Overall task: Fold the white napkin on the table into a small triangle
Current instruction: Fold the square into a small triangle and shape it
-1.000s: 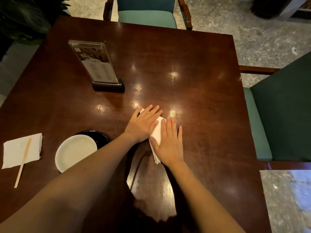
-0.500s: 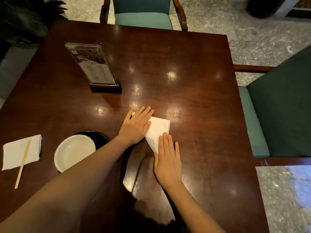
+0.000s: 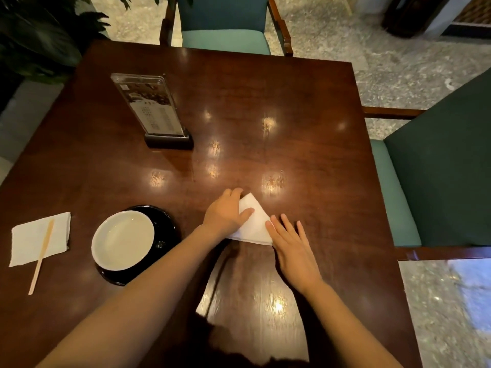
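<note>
The white napkin point(image 3: 253, 224) lies flat on the dark wooden table point(image 3: 305, 144), folded into a small triangle with its tip pointing away from me. My left hand point(image 3: 225, 212) covers its left edge, thumb laid across the top layer and fingers curled over the far side. My right hand point(image 3: 293, 247) lies flat with fingers spread on the table at the napkin's right corner, its thumb touching that edge.
A white bowl point(image 3: 122, 240) on a black saucer point(image 3: 166, 235) sits left of my arm. Farther left is another napkin point(image 3: 26, 243) with a wooden stir stick point(image 3: 42, 254). A menu stand point(image 3: 152, 110) stands at the back left. Green chairs point(image 3: 435, 181) flank the far and right sides.
Both hands slid apart off the napkin's top, exposing the triangle. My right hand moved down and right to the corner; my left hand shifted to the left edge.
</note>
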A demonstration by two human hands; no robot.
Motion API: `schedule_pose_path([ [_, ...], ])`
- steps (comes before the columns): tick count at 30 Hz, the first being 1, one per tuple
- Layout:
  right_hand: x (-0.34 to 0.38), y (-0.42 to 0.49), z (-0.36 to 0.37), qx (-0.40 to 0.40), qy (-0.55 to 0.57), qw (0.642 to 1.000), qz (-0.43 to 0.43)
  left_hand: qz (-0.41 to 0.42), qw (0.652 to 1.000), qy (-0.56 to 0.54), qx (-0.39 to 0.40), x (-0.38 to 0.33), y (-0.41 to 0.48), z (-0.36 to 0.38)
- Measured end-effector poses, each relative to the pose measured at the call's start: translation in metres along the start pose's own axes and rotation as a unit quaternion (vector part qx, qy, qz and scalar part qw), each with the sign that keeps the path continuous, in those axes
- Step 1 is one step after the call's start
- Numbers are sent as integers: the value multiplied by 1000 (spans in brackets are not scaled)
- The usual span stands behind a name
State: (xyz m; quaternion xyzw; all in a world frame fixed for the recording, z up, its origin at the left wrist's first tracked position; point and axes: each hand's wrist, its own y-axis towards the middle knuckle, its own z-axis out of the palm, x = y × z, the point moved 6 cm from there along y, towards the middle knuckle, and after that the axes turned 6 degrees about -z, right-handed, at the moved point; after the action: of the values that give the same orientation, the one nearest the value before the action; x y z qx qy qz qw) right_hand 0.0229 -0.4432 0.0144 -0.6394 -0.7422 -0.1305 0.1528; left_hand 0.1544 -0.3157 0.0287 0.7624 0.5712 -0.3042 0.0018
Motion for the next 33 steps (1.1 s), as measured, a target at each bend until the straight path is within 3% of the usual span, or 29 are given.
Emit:
schedule_pose_path([
  [2, -1, 0, 0, -10, 43, 999, 0, -13, 995, -50, 82, -5, 9, -2],
  [4, -4, 1, -4, -18, 144, 989, 29, 46, 990, -105, 88, -17, 5, -12],
  [8, -7, 12, -33, 25, 357, 929, 99, 179, 967, -150, 106, -41, -27, -24],
  [11, 18, 41, -67, 110, 381, 917, 44, 206, 948, -199, 140, -56, -45, -34],
  [13, 34, 55, -79, 179, 368, 912, 12, 213, 945, -222, 114, -61, -50, -44],
  [17, 27, 48, -79, 245, 459, 851, 74, 143, 952, -263, 59, -44, -49, -46],
  [21, 8, 28, -64, 252, 508, 817, 102, 60, 947, -316, 18, -31, -47, -39],
  [23, -2, 23, -61, 247, 527, 805, 121, 26, 931, -349, 100, -30, -48, -27],
  [26, -18, 15, -60, 246, 524, 802, 148, -29, 832, -413, 369, -26, -72, 10],
  [27, -24, 12, -59, 253, 521, 800, 157, -32, 808, -429, 403, -22, -78, 18],
  [30, -36, 3, -55, 289, 530, 777, 178, -93, 781, -480, 388, -10, -81, 32],
  [33, -46, -7, -49, 307, 568, 741, 185, -167, 785, -478, 358, -1, -80, 37],
])
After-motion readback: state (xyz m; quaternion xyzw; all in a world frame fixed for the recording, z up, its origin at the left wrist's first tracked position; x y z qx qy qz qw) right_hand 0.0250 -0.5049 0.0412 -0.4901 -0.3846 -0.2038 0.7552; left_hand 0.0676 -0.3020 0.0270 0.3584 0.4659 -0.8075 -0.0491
